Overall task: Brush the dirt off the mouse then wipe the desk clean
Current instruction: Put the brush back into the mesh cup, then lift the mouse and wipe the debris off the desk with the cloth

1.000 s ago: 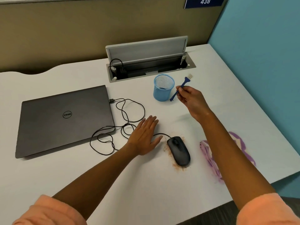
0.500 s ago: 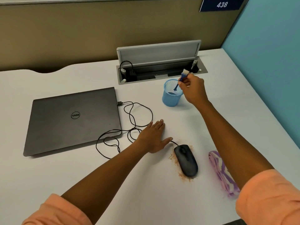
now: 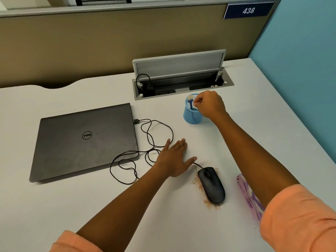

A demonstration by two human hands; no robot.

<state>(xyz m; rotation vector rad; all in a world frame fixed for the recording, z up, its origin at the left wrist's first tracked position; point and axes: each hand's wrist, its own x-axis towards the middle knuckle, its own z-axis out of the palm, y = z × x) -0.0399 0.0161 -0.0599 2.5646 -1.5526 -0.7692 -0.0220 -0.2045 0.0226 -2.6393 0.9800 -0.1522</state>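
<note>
A black wired mouse (image 3: pixel 211 186) lies on the white desk (image 3: pixel 91 206) with brown dirt (image 3: pixel 198 184) scattered around it. My left hand (image 3: pixel 174 159) rests flat and open on the desk just left of the mouse, over its cable. My right hand (image 3: pixel 209 104) hovers over a blue mesh cup (image 3: pixel 191 117), fingertips pinched at the neck of a small blue brush (image 3: pixel 190 103). The brush stands inside the cup, bristles up. A purple striped cloth (image 3: pixel 247 193) lies right of the mouse, partly hidden by my right forearm.
A closed grey laptop (image 3: pixel 85 140) sits at the left, with the mouse's black cable (image 3: pixel 151 140) looped beside it. An open cable hatch (image 3: pixel 181 82) is set into the desk behind the cup. A blue wall (image 3: pixel 300 70) borders the desk's right side.
My right hand has carried the brush from beside the cup to above it and lowered it inside, handle first. My left hand has stayed flat next to the mouse.
</note>
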